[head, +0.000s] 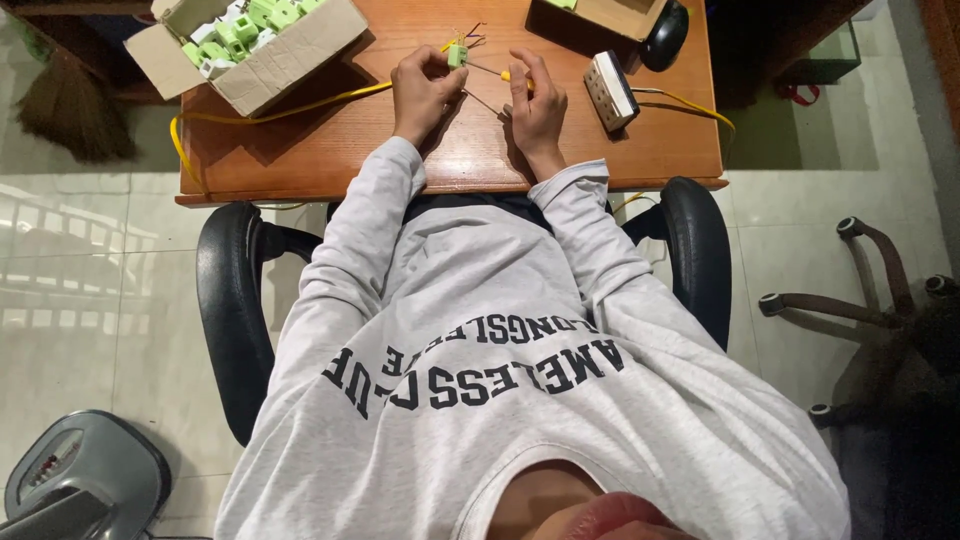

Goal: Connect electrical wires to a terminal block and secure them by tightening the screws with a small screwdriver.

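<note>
My left hand (422,88) pinches a small green plastic block (457,55) with short coloured wires sticking out of its top. My right hand (535,100) grips a thin screwdriver with a yellow handle (507,75), and its metal shaft points left at the green block. Both hands rest on a brown wooden table (330,150), close together near its middle. My grey sleeves reach down from the table edge.
An open cardboard box (270,70) of green and white blocks stands at the back left. A yellow cable (250,110) runs across the table. A white socket block (610,92), a black mouse (666,35) and another box (610,15) lie at the right. Black chair armrests (232,300) flank me.
</note>
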